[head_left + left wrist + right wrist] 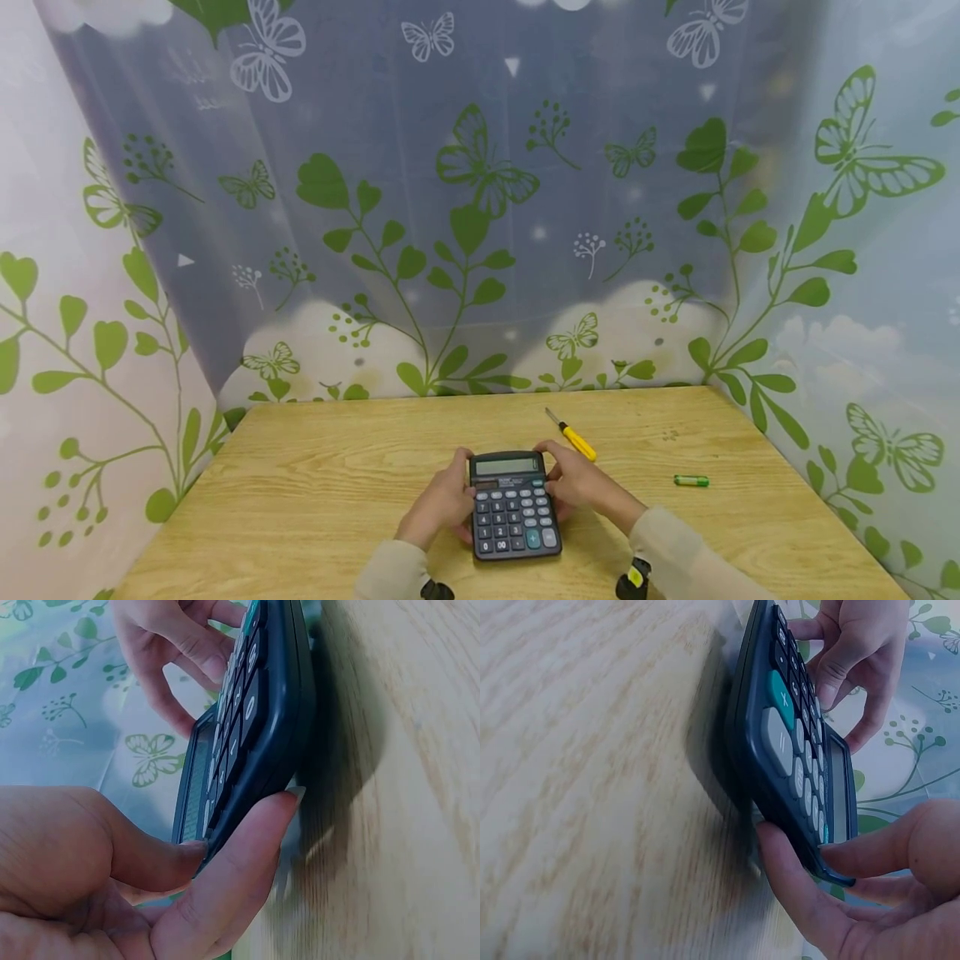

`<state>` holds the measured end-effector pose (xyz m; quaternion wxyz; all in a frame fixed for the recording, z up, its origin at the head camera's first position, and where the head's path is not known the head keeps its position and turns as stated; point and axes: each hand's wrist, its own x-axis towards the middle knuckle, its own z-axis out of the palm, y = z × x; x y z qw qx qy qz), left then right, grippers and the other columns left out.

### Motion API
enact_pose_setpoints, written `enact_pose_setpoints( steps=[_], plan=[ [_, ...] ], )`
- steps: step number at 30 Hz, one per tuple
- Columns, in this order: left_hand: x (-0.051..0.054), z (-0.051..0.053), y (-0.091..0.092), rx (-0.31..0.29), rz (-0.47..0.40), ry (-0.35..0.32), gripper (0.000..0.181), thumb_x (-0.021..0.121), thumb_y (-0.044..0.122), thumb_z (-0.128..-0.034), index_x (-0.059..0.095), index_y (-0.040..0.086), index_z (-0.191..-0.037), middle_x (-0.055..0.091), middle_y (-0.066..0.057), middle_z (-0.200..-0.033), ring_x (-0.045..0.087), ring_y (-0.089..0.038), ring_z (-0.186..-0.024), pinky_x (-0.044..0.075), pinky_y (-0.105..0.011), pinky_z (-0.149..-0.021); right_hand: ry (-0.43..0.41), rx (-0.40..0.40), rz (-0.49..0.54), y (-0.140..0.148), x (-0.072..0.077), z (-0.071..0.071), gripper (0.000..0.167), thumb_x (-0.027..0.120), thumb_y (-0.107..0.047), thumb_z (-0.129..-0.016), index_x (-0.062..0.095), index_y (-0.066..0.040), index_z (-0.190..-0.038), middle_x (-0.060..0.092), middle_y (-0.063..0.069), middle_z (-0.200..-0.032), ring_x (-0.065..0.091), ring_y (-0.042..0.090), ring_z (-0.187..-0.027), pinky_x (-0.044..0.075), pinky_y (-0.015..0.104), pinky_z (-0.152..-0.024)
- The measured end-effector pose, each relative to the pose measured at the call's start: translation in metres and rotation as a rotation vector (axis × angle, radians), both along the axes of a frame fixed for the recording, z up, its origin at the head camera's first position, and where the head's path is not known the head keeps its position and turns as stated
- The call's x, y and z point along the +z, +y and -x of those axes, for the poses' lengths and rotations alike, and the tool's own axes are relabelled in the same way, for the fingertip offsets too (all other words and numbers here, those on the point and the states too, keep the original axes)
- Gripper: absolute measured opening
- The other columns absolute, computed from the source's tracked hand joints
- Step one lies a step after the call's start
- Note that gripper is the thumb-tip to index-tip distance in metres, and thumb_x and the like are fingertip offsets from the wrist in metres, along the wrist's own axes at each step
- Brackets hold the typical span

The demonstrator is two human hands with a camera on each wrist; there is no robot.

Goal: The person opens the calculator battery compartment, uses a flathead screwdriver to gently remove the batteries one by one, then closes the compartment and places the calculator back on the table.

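Note:
A dark calculator (515, 508) with a grey display and rows of keys is held between both hands, face up towards the head camera. My left hand (444, 500) grips its left edge, thumb on the front and fingers along the side and underneath. On the opposite edge my right hand (577, 482) pinches it the same way, thumb near the upper right keys. Both wrist views show the calculator (277, 705) raised off the wood, its shadow falling below. In the right wrist view the large equals key (778, 741) faces the camera.
Behind the right hand lies a screwdriver (577, 442) with a yellow handle. A green battery (691, 481) rests farther right on the wooden table (322, 475), with several tiny pieces (670, 435) beyond it. Patterned cloth (480, 275) hangs along the back and sides.

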<state>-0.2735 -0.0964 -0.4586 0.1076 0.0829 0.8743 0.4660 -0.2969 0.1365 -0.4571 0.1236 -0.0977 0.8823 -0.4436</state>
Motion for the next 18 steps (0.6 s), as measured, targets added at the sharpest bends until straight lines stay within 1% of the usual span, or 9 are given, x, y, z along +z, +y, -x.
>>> enact_pose_setpoints(
  steps=[3,11,14,18],
  plan=[
    [-0.0006,-0.0003,0.0,-0.001,0.001,-0.006,0.054,0.047,-0.007,-0.1026,0.03,0.004,-0.152,0.06,-0.035,-0.111,0.067,-0.026,-0.055,0.059,-0.038,-0.045,-0.007,-0.006,0.002,0.0002,-0.0004,-0.0008,0.055,0.059,0.013,-0.095,0.049,-0.008,-0.145,0.066,0.02,-0.098,0.071,0.025,-0.071,0.062,0.041,-0.053],
    [-0.0033,-0.0012,-0.0008,-0.024,-0.002,-0.009,0.055,0.049,-0.008,-0.1017,0.03,0.004,-0.152,0.059,-0.018,-0.087,0.067,-0.027,-0.053,0.059,-0.037,-0.045,-0.004,-0.001,0.004,0.001,-0.0024,-0.0035,0.055,0.06,0.015,-0.094,0.05,-0.007,-0.143,0.066,0.02,-0.097,0.07,0.025,-0.07,0.062,0.04,-0.052],
    [-0.0041,-0.0006,-0.0004,-0.025,0.002,-0.022,0.055,0.049,-0.007,-0.1024,0.03,0.005,-0.152,0.059,-0.016,-0.086,0.068,-0.027,-0.052,0.059,-0.037,-0.045,-0.007,0.002,0.006,0.0016,-0.003,-0.0035,0.055,0.06,0.015,-0.094,0.05,-0.007,-0.143,0.065,0.02,-0.096,0.07,0.024,-0.07,0.062,0.04,-0.052],
    [-0.0034,0.0007,0.0004,-0.018,0.008,-0.028,0.055,0.049,-0.006,-0.103,0.029,0.006,-0.153,0.059,-0.018,-0.089,0.068,-0.026,-0.053,0.059,-0.037,-0.046,0.002,0.007,0.001,0.0025,-0.0026,-0.0023,0.054,0.06,0.015,-0.093,0.05,-0.006,-0.143,0.066,0.021,-0.098,0.07,0.025,-0.07,0.062,0.04,-0.052]
  ],
)
